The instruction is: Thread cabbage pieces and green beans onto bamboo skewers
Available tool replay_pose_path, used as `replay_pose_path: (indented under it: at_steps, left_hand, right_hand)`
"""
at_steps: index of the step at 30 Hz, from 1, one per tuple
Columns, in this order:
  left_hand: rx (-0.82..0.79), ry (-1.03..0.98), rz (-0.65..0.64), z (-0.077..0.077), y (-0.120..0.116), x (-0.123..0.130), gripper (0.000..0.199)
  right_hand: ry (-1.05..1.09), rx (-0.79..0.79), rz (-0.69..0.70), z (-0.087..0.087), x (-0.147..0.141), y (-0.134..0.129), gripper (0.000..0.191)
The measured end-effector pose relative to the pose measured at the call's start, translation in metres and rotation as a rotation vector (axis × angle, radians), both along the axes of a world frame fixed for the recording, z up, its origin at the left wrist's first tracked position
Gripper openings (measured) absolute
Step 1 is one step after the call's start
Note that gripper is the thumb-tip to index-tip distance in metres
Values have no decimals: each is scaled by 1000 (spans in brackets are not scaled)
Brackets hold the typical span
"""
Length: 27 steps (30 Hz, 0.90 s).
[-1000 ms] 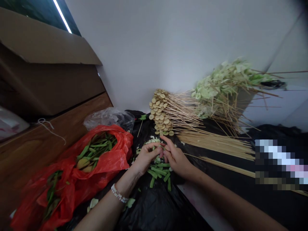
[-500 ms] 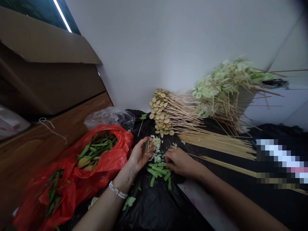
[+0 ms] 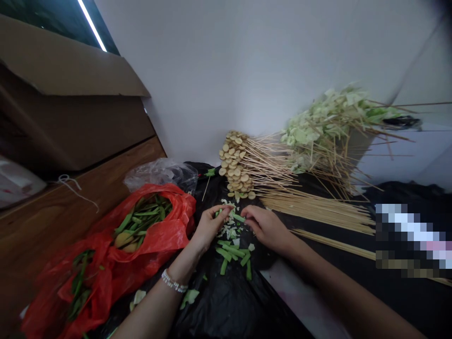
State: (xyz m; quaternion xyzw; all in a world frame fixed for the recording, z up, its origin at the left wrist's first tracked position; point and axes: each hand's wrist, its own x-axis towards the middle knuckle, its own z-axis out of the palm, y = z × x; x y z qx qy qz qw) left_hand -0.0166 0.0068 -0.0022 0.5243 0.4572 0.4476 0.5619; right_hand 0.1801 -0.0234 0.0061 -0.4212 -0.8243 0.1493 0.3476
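Above the black plastic sheet, my left hand pinches a green vegetable piece between closed fingers, while my open right hand hovers just beside the chopped pile of pale and green bits.

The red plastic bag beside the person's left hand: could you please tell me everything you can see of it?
The red plastic bag is thin, glossy and crumpled, lying in loose folds. Its open mouth shows long green vegetable strips and a yellowish piece, and more green shows through a lower fold. It rests across a wooden surface and a black plastic sheet. The left hand is just beside its edge, apparently not touching it.
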Motion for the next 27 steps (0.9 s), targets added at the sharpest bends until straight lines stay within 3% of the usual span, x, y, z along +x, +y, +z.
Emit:
replay_pose_path:
  at_steps: [5,9,13,18,22,27]
  left_hand:
    - [65,96,-12,1,-3,1,40]
    - [177,188,-55,7,-7,4,31]
    - [317,318,-71,9,-9,4,28]
    - [417,448,-178,8,-10,1,30]
    - [325,323,-232,11,-10,0,33]
    - [65,-13,-236,14,-13,1,33]
  right_hand:
    - [16,-35,-31,1,-2,-1,22]
    - [-88,-48,-68,-2,-3,-1,13]
    - [-281,105,-102,0,-5,-4,20]
    - [-483,372,-138,9,-9,-12,22]
    - [-421,363,-145,11,-12,-16,22]
    - [-116,254,-114,9,-10,-14,26]
